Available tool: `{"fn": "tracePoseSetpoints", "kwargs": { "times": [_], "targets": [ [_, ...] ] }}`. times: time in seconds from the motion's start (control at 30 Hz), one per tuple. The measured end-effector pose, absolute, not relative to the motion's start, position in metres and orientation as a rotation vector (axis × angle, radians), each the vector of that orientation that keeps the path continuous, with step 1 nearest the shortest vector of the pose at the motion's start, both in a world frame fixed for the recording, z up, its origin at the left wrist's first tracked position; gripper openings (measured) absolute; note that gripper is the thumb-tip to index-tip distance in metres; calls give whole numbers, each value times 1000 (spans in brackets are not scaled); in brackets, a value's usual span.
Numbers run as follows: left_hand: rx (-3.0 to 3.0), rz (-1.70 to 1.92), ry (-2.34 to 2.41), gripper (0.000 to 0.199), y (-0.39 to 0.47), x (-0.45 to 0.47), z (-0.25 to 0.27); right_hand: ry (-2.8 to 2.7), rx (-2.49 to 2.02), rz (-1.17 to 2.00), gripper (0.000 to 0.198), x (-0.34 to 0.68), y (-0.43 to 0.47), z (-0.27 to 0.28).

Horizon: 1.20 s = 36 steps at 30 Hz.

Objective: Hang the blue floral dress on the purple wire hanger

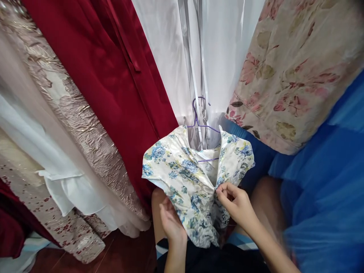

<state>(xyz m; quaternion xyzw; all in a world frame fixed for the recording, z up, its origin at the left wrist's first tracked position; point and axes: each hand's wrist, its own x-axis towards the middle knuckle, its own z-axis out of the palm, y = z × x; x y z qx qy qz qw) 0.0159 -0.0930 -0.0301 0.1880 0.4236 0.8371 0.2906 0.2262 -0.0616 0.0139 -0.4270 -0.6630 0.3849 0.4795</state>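
Observation:
A short-sleeved white blouse [190,178] with blue and yellow flowers hangs in front of me on a purple wire hanger [196,122]. Its neckline gapes at the top, and the lower front is gathered. My right hand [234,203] pinches the front edge of the blouse between thumb and fingertips, where the neckline's two sides meet. Against the blouse's lower left side rests my left hand [173,222], its palm turned toward the cloth and its fingers loosely apart. Fabric partly hides those fingertips.
Long garments surround me: a dark red one [113,79], a white one [159,49] with grey ribbons [189,49], a beige floral one [290,79] and blue tulle [321,197]. Pale textured dresses [76,110] hang at left above a reddish floor [122,252].

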Motion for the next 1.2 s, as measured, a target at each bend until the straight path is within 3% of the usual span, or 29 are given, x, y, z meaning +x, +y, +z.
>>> {"fn": "tracePoseSetpoints", "kwargs": {
  "times": [0.13,0.3,0.4,0.73,0.87,1.07,1.2],
  "targets": [
    [685,2367,1280,15,-105,21,-19,-1568,-966,929,22,229,-69,8],
    [1662,1599,1387,19,-110,63,7,-1697,-809,853,12,223,-74,10],
    [1750,1561,1335,2,-105,79,9,-1784,-753,724,10,225,-64,22],
    [1920,1057,1360,8,-112,51,29,-1866,-656,17,15,200,33,117],
    [1992,944,1374,7,-121,52,27,-1819,-634,-127,17,191,59,152],
    [1920,969,1360,6,-117,70,4,-1814,-604,-60,17,198,52,157],
    [1910,1395,1346,10,-90,59,41,-1839,-540,18,16,205,39,148]
  ]
}}
